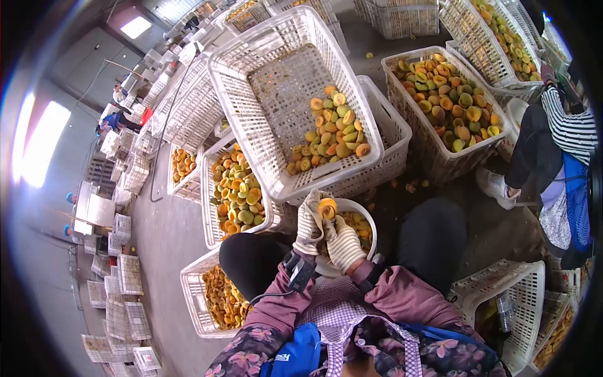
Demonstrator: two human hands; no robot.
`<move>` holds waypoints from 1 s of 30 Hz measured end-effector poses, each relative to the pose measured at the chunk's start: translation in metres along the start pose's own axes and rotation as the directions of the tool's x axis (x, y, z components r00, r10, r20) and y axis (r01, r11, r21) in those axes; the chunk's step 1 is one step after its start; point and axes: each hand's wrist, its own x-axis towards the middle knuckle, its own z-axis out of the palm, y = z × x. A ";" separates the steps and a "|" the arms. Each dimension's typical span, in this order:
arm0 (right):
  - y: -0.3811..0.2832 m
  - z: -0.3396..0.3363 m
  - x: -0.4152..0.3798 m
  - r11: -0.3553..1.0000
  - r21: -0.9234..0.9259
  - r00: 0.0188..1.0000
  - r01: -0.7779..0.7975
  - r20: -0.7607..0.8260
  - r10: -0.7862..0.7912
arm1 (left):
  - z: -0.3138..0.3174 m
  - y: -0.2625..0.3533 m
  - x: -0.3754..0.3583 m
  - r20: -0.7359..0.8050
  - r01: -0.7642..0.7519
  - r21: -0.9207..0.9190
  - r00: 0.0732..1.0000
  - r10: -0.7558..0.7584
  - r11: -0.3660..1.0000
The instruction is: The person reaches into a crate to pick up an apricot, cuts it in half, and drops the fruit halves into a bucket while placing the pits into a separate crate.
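My left hand (308, 224), in a striped knit glove, is closed around an apricot half (327, 208) whose orange cut face with its hollow points up at me. Just beside it, my right hand (345, 245) in a matching glove has its fingers curled in near the fruit. What those fingers grip, if anything, is hidden. Below both hands, between my knees, stands a white bucket (374, 234) partly filled with fruit pieces. In front of me a large white crate (286, 75) is tilted toward me, with apricots (333, 129) heaped in its near right corner.
To the left stand crates of halved fruit (237, 188) and brownish pieces (223, 298). Another full crate (446, 103) is at the right front. A person in a striped sleeve (568, 122) sits at far right. An open crate (502, 276) holding a plastic bottle (506, 311) lies near my right.
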 end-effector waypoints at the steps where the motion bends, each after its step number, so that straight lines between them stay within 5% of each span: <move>1: -0.004 -0.003 -0.002 0.993 -0.118 1.000 0.017 0.015 -0.015 | 0.002 0.004 -0.001 -0.007 -0.096 0.157 0.995 0.098 0.983; 3: 0.007 -0.002 0.000 0.973 -0.229 0.999 0.036 0.032 -0.030 | 0.005 0.008 -0.005 -0.014 -0.112 0.199 0.993 0.117 0.974; 5: 0.041 0.013 0.009 0.978 0.174 0.982 0.113 0.134 -0.137 | 0.011 0.020 -0.008 -0.038 -0.100 0.235 0.993 0.111 0.967; 6: 0.037 0.012 0.007 0.977 0.184 0.982 0.112 0.130 -0.138 | 0.010 0.022 -0.009 -0.033 -0.099 0.243 0.993 0.110 0.965; 9: 0.017 0.006 -0.004 0.903 0.428 0.967 -0.049 0.247 -0.064 | 0.008 0.022 -0.012 0.011 -0.204 0.337 0.977 0.213 0.919; 10: 0.014 0.003 -0.005 0.900 0.432 0.970 -0.051 0.237 -0.058 | 0.007 0.021 -0.013 0.021 -0.199 0.337 0.979 0.204 0.920; 12: 0.010 -0.004 -0.005 0.871 0.386 0.894 -0.303 0.431 0.120 | 0.003 0.022 -0.014 0.055 -0.207 0.383 0.978 0.201 0.900; 13: 0.016 -0.004 -0.006 0.856 0.500 0.903 -0.129 0.415 -0.106 | 0.001 0.022 -0.015 0.055 -0.129 0.364 0.992 0.117 0.922; 14: 0.022 0.002 -0.008 0.849 0.513 0.914 -0.128 0.394 -0.100 | 0.002 0.022 -0.015 0.088 -0.199 0.373 0.980 0.179 0.906; 15: 0.025 0.012 -0.007 0.831 0.542 0.927 0.126 0.234 -0.293 | 0.004 0.026 -0.017 0.076 -0.157 0.363 0.987 0.139 0.918; 17: -0.025 -0.022 -0.028 0.794 0.446 0.814 -0.412 0.572 0.102 | 0.006 0.038 -0.023 0.097 -0.146 0.410 0.988 0.116 0.900; 18: -0.036 -0.026 -0.030 0.798 0.438 0.807 -0.413 0.582 0.098 | 0.003 0.045 -0.027 0.115 0.009 0.348 0.992 -0.052 0.937; 21: -0.043 -0.019 -0.034 0.622 0.320 0.573 -0.715 0.778 0.258 | -0.005 0.064 -0.026 0.368 0.113 0.375 0.893 -0.260 0.920; 22: -0.041 -0.017 -0.038 0.620 0.315 0.568 -0.719 0.780 0.263 | -0.011 0.056 -0.024 0.398 0.022 0.260 0.909 -0.128 0.965; 23: -0.042 -0.018 -0.042 0.530 0.351 0.526 -0.772 0.820 0.223 | -0.023 0.048 -0.021 0.050 0.090 0.176 0.994 -0.100 0.980; 24: -0.045 -0.020 -0.044 0.434 0.376 0.486 -0.819 0.856 0.176 | -0.036 0.043 -0.015 -0.306 0.121 0.071 0.947 -0.094 0.990; 25: -0.054 -0.021 -0.049 0.439 0.410 0.538 -0.800 0.814 0.220 | -0.048 0.047 0.000 -0.169 -0.024 -0.523 0.983 -0.076 0.852; 26: -0.045 -0.010 -0.046 0.408 0.508 0.630 -0.759 0.730 0.263 | -0.058 0.050 0.018 -0.058 -0.063 -0.924 0.998 0.026 0.378; 27: -0.037 -0.007 -0.041 0.443 0.515 0.673 -0.734 0.639 0.371 | -0.054 0.054 0.035 -0.217 -0.229 -0.928 0.973 0.073 0.295; 28: -0.029 -0.005 -0.035 0.476 0.520 0.705 -0.709 0.531 0.470 | -0.055 0.044 0.054 -0.151 -0.156 -0.914 0.988 0.042 0.374; 29: -0.021 0.000 -0.029 0.397 0.567 0.689 -0.721 0.528 0.497 | -0.067 0.013 0.107 0.263 0.168 -0.879 0.952 0.159 0.446; 30: -0.005 0.004 -0.021 0.356 0.545 0.649 -0.759 0.587 0.484 | -0.046 0.003 0.136 0.208 0.127 -0.647 0.978 0.014 0.752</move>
